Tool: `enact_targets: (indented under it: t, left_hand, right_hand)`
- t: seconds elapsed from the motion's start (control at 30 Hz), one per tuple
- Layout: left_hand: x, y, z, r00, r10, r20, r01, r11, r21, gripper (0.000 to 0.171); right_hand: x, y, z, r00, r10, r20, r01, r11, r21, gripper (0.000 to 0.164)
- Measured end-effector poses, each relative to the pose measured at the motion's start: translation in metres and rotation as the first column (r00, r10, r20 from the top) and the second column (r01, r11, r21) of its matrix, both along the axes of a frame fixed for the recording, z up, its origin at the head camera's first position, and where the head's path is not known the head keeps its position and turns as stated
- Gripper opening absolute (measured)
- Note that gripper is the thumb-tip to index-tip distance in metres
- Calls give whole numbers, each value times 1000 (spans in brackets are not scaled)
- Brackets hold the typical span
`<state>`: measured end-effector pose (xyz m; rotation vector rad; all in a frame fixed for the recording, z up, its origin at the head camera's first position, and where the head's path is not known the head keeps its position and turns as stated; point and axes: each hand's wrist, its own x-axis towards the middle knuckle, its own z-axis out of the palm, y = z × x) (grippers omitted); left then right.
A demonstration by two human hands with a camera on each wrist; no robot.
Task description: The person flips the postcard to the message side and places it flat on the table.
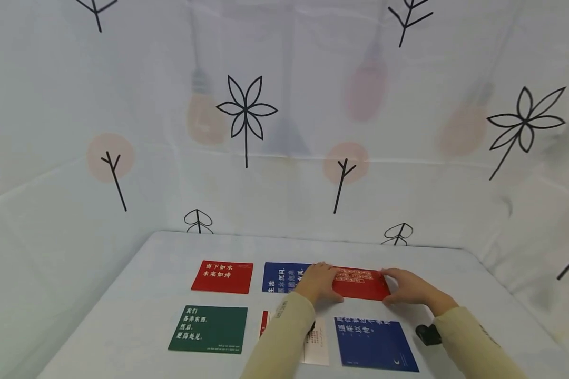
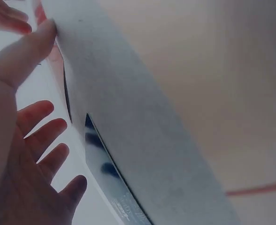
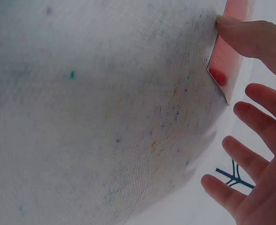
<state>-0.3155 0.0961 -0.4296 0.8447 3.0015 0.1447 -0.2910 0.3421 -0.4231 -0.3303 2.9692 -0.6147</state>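
Note:
A red card with gold-framed characters (image 1: 360, 288) lies at the table's back right, between my two hands. My left hand (image 1: 319, 284) is at its left edge and covers the right part of a blue card (image 1: 284, 279). In the left wrist view the left thumb (image 2: 32, 51) touches the red card's edge (image 2: 56, 70), and the other fingers are spread apart. My right hand (image 1: 414, 288) is at the right edge; in the right wrist view its thumb (image 3: 250, 40) touches the red card (image 3: 225, 70), with the remaining fingers spread and lightly bent.
Another red card (image 1: 223, 277) lies at the back left. Nearer are a green card (image 1: 208, 330), a cream card (image 1: 317, 347) partly under my left sleeve, and a second blue card (image 1: 374, 345). Patterned white cloth (image 1: 284, 195) hangs behind the white table (image 1: 137, 295).

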Motion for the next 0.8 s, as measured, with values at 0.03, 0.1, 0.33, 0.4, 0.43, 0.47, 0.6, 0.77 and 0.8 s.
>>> enact_targets:
  t: [0.03,0.1,0.33,0.4,0.43,0.47,0.6,0.77,0.8]
  left_hand:
    - [2,-1,1,1000,4,6,-4,1000,0,70]
    - [4,-3,3,1000,15,16,-15,1000,-11,69]
    - [-2,4,1,996,-10,-89,-7,982,-188,58]
    - [-4,7,0,992,-40,-122,8,968,-252,52]
    - [-4,9,-1,990,-54,-128,16,960,-279,49]
    - [-4,10,0,990,-65,-128,24,955,-297,46]
    - [-3,12,5,991,-97,-96,59,938,-343,37]
    - [0,13,11,987,-139,-82,95,910,-404,34]
    - [1,13,11,987,-142,-80,98,908,-408,34]
  right_hand:
    - [0,0,0,1000,3,7,-3,1000,2,74]
    - [0,0,-1,1000,5,23,-5,1000,7,72]
    - [0,1,0,998,3,61,-4,1000,19,64]
    - [0,1,1,998,7,63,-9,1000,22,63]
    - [0,1,1,998,12,62,-14,1000,24,62]
    - [1,0,2,998,18,61,-20,1000,24,62]
    - [0,0,1,998,47,48,-50,997,59,58]
    - [0,-1,1,997,76,29,-79,990,113,52]
    - [-1,-1,1,996,82,27,-85,990,116,50]
